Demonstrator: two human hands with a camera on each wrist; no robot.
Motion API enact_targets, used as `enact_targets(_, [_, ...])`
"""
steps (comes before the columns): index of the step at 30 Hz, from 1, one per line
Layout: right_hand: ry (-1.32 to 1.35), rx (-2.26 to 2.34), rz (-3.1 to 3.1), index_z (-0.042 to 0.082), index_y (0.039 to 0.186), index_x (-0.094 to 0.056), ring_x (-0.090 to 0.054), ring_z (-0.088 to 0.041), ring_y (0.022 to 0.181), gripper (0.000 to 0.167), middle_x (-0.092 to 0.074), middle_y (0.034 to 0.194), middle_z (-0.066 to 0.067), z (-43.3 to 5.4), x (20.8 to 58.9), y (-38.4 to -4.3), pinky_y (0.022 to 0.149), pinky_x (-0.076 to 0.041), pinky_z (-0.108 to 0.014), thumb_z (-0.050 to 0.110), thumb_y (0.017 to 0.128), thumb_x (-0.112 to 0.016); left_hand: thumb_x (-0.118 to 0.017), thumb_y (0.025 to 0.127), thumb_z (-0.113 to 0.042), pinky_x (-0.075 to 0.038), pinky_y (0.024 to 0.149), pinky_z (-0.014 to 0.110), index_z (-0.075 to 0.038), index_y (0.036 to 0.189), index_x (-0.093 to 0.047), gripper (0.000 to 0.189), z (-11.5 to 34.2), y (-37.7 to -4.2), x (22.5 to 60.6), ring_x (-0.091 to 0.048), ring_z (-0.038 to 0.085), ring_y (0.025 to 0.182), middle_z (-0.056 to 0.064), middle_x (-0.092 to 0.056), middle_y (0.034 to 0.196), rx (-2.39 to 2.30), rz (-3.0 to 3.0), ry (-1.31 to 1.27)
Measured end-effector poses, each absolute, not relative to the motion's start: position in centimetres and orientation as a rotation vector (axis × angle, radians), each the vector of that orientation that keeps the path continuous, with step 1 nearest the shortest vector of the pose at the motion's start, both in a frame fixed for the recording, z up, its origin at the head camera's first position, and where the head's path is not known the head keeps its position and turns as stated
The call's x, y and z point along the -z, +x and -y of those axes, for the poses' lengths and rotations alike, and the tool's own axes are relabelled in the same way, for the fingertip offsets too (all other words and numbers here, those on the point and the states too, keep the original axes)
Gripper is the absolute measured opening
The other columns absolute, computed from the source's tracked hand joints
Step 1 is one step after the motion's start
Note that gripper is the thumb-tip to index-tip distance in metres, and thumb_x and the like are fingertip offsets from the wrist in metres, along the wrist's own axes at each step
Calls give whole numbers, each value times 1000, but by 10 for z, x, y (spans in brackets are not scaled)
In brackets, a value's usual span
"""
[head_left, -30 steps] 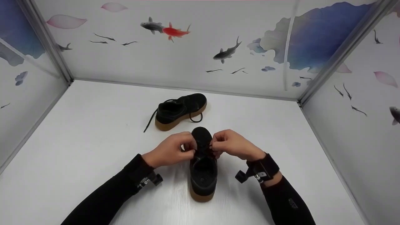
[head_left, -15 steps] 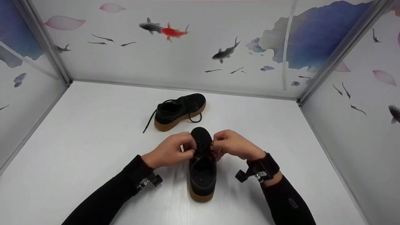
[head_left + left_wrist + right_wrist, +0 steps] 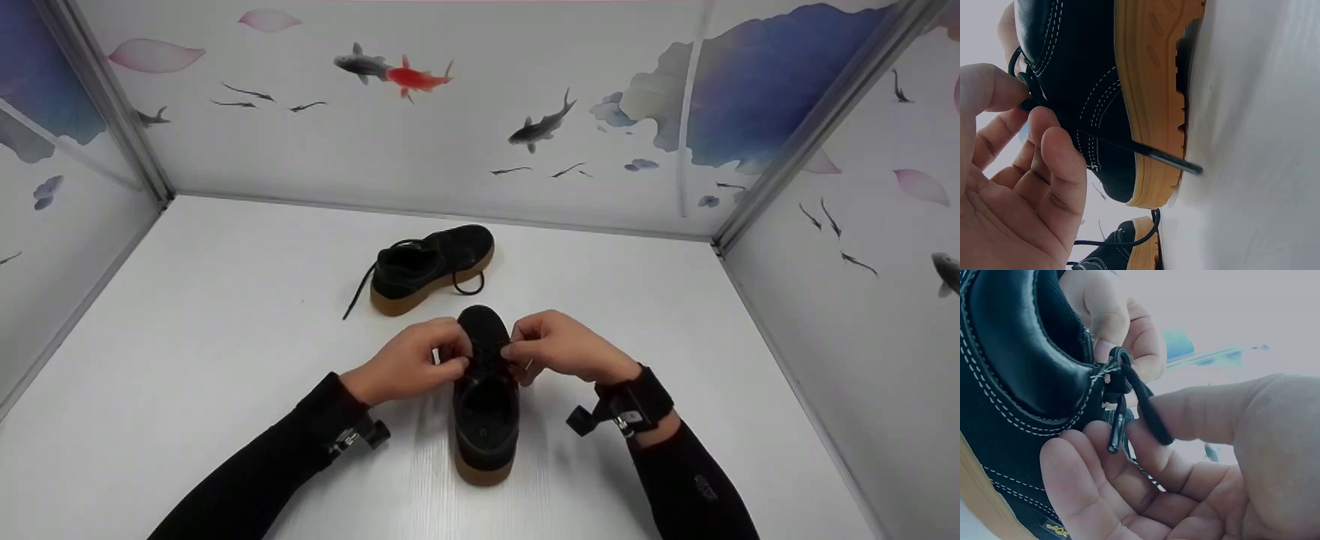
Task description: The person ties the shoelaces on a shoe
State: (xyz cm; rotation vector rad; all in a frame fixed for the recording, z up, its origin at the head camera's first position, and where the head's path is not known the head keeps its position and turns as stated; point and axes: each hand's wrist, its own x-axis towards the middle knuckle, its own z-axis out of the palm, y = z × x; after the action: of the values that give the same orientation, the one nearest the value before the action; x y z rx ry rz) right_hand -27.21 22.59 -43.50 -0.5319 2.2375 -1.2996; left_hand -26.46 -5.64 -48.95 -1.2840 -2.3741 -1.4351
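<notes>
A black shoe [image 3: 484, 454] with a tan sole stands upright on the white table, toe pointing away from me. My left hand [image 3: 416, 358] is at the left of its lacing, thumb and forefinger pinching the black shoelace. In the left wrist view, a tipped end of this shoelace [image 3: 1157, 154] hangs past the curled fingers, across the shoe's side. At the right of the lacing, my right hand [image 3: 566, 349] pinches a folded piece of lace [image 3: 1152, 413] between thumb and forefinger. A lace tip [image 3: 1114, 439] pokes out beside those fingers. In the head view the hands partly cover the lacing.
Beyond the near shoe, a second black shoe [image 3: 439, 266] lies angled with its lace [image 3: 360, 291] loose. White panels [image 3: 450, 165] printed with fish enclose the table [image 3: 225, 300] at the back and both sides. Each wrist wears a strapped camera.
The right thumb has shifted slightly left, closer to the middle of the lacing. The left hand and both shoes look still.
</notes>
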Motion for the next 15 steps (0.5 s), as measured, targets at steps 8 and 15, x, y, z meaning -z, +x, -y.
enact_targets(8, [-428, 1353, -2212, 3, 82, -65, -77, -24, 73, 19, -77, 81, -15, -225, 437, -273, 65, -66, -37, 10, 100, -70, -70, 97, -1, -55, 78, 51, -18, 97, -68, 17, 56, -264, 489, -64, 27, 85, -3, -62, 93, 1471, 2388, -1270])
enact_targets(15, [-541, 1319, -2259, 5, 102, -76, -77, -36, 81, 16, -80, 87, -12, -227, 434, -272, 70, -66, -48, 19, 99, -82, -70, 97, 1, -56, 76, 48, -17, 97, -67, 18, 56, -265, 490, -63, 23, 84, -2, -63, 94, 1482, 2361, -1287])
